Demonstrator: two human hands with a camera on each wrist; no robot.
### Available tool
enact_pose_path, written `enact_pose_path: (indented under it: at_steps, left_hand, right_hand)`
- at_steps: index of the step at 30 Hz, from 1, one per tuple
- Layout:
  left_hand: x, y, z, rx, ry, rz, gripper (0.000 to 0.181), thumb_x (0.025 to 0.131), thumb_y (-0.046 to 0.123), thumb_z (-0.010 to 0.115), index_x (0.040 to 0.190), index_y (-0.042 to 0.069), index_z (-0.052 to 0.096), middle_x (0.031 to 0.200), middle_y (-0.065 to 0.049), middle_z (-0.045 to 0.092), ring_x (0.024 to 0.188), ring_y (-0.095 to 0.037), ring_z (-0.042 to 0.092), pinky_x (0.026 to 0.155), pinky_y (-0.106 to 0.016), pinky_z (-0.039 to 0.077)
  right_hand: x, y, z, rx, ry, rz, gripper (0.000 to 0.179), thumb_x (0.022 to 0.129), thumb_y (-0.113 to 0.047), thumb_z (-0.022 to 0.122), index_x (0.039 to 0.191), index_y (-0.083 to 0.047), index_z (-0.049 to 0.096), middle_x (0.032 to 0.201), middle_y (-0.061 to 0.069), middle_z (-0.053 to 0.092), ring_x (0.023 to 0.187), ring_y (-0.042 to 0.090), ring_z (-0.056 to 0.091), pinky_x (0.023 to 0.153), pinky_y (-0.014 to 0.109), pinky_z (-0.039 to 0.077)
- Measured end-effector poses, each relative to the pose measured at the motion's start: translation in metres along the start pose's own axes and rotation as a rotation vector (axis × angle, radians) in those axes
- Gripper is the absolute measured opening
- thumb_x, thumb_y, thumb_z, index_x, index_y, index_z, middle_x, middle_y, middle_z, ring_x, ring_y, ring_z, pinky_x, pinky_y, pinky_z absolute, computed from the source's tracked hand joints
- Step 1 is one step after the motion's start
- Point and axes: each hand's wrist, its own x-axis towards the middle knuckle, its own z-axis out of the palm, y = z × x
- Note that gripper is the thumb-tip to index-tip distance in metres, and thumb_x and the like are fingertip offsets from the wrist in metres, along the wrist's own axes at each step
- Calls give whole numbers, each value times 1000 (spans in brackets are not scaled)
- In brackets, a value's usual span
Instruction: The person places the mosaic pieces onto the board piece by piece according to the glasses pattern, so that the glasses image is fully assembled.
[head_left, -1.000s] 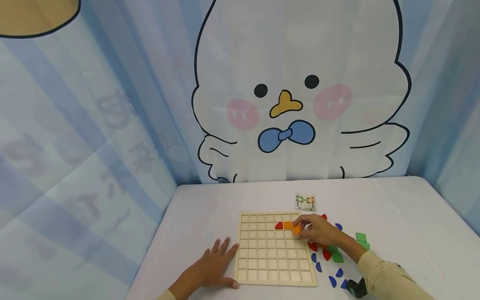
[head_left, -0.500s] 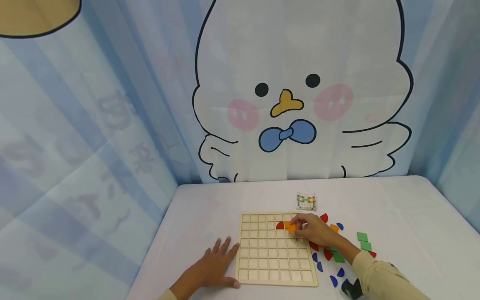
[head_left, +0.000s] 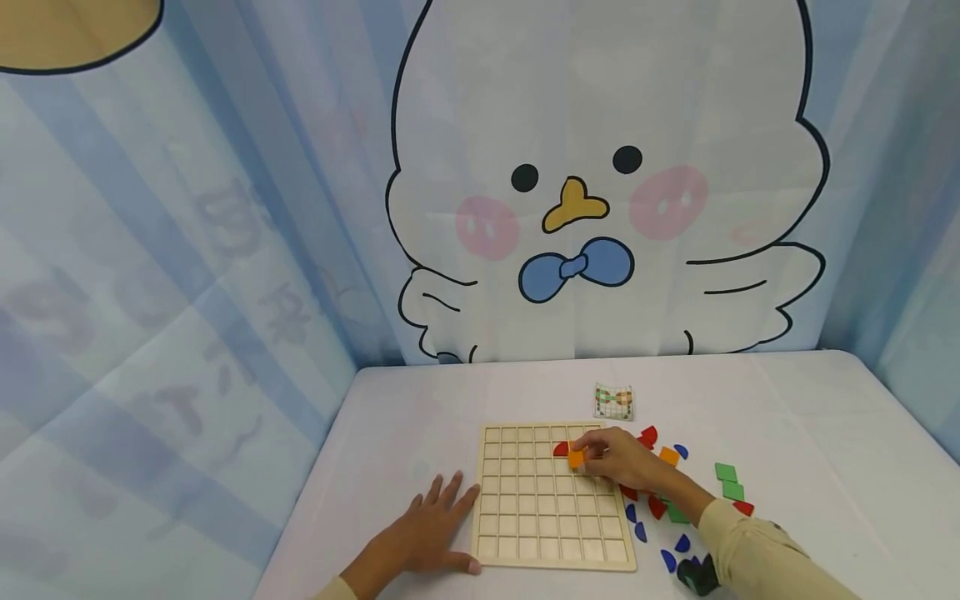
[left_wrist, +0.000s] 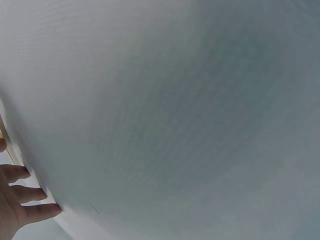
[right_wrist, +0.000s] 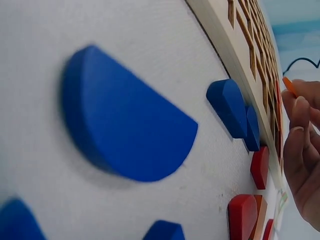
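Observation:
A wooden grid board lies on the table, its square cells framed by thin strips. My right hand pinches an orange square tile between thumb and fingers, close over the upper part of the grid. In the right wrist view the orange tile shows edge-on at the fingertips. Just left of it, a red rounded piece sits in a cell. My left hand rests with spread fingers on the table at the board's left edge. Those spread fingers also show in the left wrist view.
Right of the board lie loose red pieces, blue half-discs, green squares and an orange square. Behind the board is a small patterned card. A dark object shows by the right sleeve.
My right hand has moved left over the grid with the orange tile, which now covers the orange tile seen earlier beside the red piece. The left hand stays in place.

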Motion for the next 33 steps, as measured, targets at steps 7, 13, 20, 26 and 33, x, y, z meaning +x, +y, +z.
enact_pose_path:
  at_steps: [7,13,20,26,33]
  left_hand:
    - [-2,1,-2,-3,8,8,107,76,80,61,160,25,25,166,-18,21,149,-50,23,108,-69,36]
    - [-2,1,-3,4,7,12,108,76,80,62,160,23,26,166,-20,22,148,-52,24,107,-69,37]
    - [-1,1,-1,6,12,6,108,74,81,62,160,25,27,166,-19,22,148,-51,24,107,-69,37]
    - [-1,1,-1,-8,6,-4,108,74,80,63,160,26,26,166,-18,22,149,-51,22,108,-70,36]
    - [0,1,-1,-12,-4,-11,107,74,80,63,160,27,26,166,-18,22,149,-50,22,108,-70,35]
  right_hand:
    - [4,2,4,-13,16,-29,28,88,-17,77,111,-4,69,81,1,63,62,8,54,56,21,47]
    - [7,1,10,-50,29,-53,27,88,-18,78,110,-5,70,81,-2,63,67,7,54,60,20,46]
    - [10,1,14,-74,32,-70,24,89,-17,77,108,-5,71,82,-4,63,70,5,53,63,20,47]
    - [11,-2,17,-117,26,-83,23,88,-18,78,106,-5,72,77,-5,59,66,5,51,60,20,44]
    - [12,-6,21,-184,29,-45,21,89,-18,77,106,-7,73,76,-8,58,67,6,51,63,21,43]
